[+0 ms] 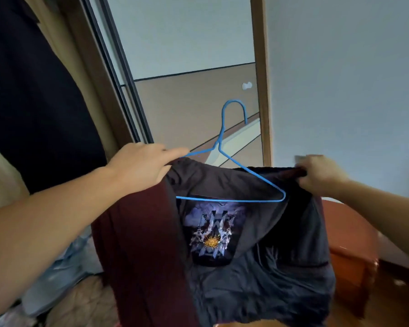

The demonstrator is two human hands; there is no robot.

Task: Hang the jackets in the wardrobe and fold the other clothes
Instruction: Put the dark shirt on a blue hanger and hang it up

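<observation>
A home bedroom: sliding wardrobe door (118,74) with dark garment (33,90) hanging beside it, pale plain walls (340,79), wooden floor (387,303), more clothes (57,274) heaped at the lower left, orange-red stool (347,244) at right.

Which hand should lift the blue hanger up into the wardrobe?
Probably the left hand. It already holds the blue hanger with the jacket and is nearer the wardrobe. The right hand only pinches the jacket's far shoulder.
</observation>
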